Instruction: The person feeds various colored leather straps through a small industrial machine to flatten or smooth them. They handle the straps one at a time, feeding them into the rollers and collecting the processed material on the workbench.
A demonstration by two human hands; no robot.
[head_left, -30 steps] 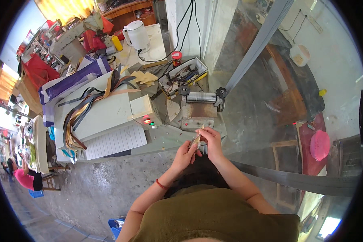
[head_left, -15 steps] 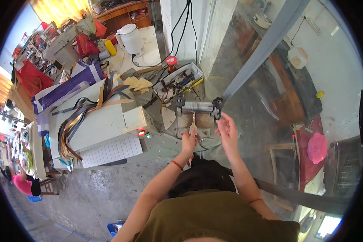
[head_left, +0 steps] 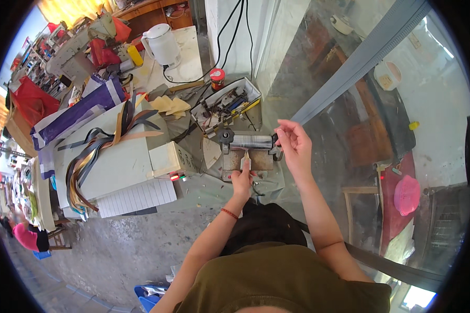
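A small bench roller machine (head_left: 251,142) stands on the worktable, with a shiny metal cylinder between two end posts and a brownish metal plate in front. A black knob (head_left: 225,136) tops its left post. My left hand (head_left: 241,182) is closed around a pale, narrow, pointed piece (head_left: 246,158) whose tip points up toward the cylinder. I cannot make out the material of that piece. At the right post, my right hand (head_left: 296,148) has its fingers bent in a pinch at the other black knob (head_left: 274,139), partly covering it.
Behind the machine lies an open box (head_left: 227,104) of tools, beside a red-lidded jar (head_left: 217,78). Strips (head_left: 96,151) in black, tan and gold drape over a grey cabinet (head_left: 125,167) at left. A white kettle (head_left: 162,46) stands farther back; a glass pane (head_left: 329,151) rises at right.
My right hand has moved up from below the right post to the knob, and its fingers have drawn together. My left hand keeps the pale piece before the cylinder. The view has shifted slightly.
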